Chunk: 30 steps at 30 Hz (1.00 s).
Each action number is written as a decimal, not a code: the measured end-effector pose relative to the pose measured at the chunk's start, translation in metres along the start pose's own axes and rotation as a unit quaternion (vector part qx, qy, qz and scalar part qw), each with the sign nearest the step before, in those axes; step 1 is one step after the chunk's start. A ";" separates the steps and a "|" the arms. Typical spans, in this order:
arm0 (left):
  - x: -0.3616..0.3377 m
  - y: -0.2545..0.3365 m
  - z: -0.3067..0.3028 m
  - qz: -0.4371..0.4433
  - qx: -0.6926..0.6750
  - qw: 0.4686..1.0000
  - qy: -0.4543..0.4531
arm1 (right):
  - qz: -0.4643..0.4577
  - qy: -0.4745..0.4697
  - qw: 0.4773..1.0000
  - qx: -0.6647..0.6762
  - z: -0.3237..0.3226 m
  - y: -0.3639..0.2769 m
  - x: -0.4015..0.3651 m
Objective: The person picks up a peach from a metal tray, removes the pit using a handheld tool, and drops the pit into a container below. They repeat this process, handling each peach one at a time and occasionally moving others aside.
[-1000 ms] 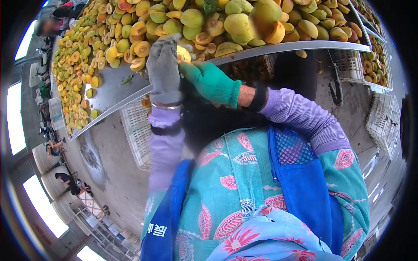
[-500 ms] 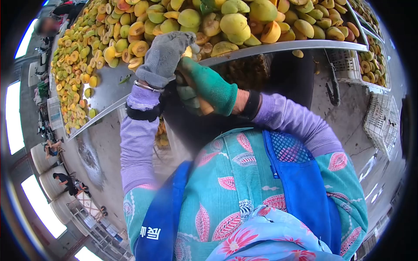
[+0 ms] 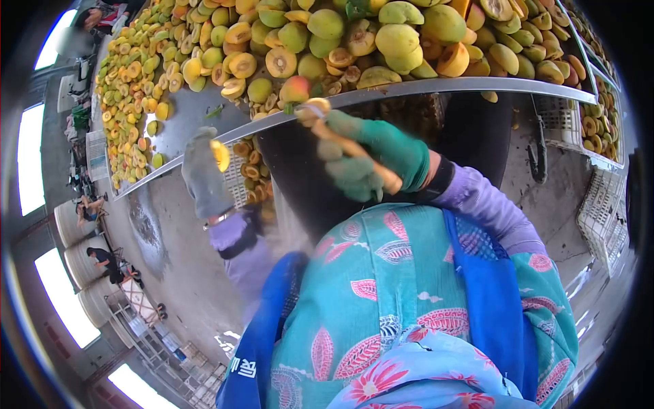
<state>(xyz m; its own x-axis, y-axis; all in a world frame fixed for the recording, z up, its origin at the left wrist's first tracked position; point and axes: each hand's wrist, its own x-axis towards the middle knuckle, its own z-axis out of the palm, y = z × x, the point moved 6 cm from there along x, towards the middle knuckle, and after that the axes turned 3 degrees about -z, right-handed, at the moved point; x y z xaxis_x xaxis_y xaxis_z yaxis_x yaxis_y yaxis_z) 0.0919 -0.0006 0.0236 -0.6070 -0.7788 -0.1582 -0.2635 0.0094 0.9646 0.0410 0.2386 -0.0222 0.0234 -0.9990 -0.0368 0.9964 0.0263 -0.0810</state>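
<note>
My left hand (image 3: 206, 176), in a grey glove, is below the table edge at left, blurred, with its fingers around a yellow-orange fruit half (image 3: 220, 156). My right hand (image 3: 378, 158), in a green glove, grips a tool with a wooden handle (image 3: 361, 155). At the tool's upper end is a metal tip with something orange at it, near the table's rim. Halved and whole yellow-green fruit (image 3: 327, 24) is heaped on the metal table (image 3: 422, 86) in front of me. A red-and-yellow fruit (image 3: 295, 89) lies near the rim.
Under the table, a white crate (image 3: 236, 178) stands beside fruit pieces (image 3: 256, 170). More white crates (image 3: 603, 208) are at right, one holding fruit halves (image 3: 601, 129). Far left, people (image 3: 104, 264) sit near large pale tubs (image 3: 87, 262). Another person is at the upper left.
My hands have moved apart. The left went down and left from the table edge with a fruit half; the right moved right with the tool. The view has shifted slightly.
</note>
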 end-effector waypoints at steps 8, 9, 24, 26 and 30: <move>0.073 -0.004 0.113 0.281 0.632 0.687 -0.223 | -0.120 0.334 0.896 -0.267 -0.021 -0.025 -0.019; 0.077 -0.002 0.117 0.293 0.644 0.658 -0.257 | -0.138 0.333 0.893 -0.269 -0.022 -0.028 -0.017; -0.023 0.013 0.121 0.063 -0.230 0.920 -0.312 | -0.330 0.306 0.571 -0.687 0.017 -0.062 0.029; -0.019 0.012 0.116 0.166 -0.119 0.953 -0.223 | -0.322 0.311 0.571 -0.688 0.016 -0.058 0.030; -0.021 0.003 0.109 0.134 -0.162 0.958 -0.197 | -0.294 0.298 0.587 -0.693 0.018 -0.051 0.033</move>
<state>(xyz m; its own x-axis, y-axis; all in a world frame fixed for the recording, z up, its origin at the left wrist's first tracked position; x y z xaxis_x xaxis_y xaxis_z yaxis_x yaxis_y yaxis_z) 0.0220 0.0845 0.0070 -0.8727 -0.4782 0.0983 0.1489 -0.0690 0.9864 -0.0076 0.2032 -0.0012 -0.7360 -0.6703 0.0948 -0.2147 0.0983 -0.9717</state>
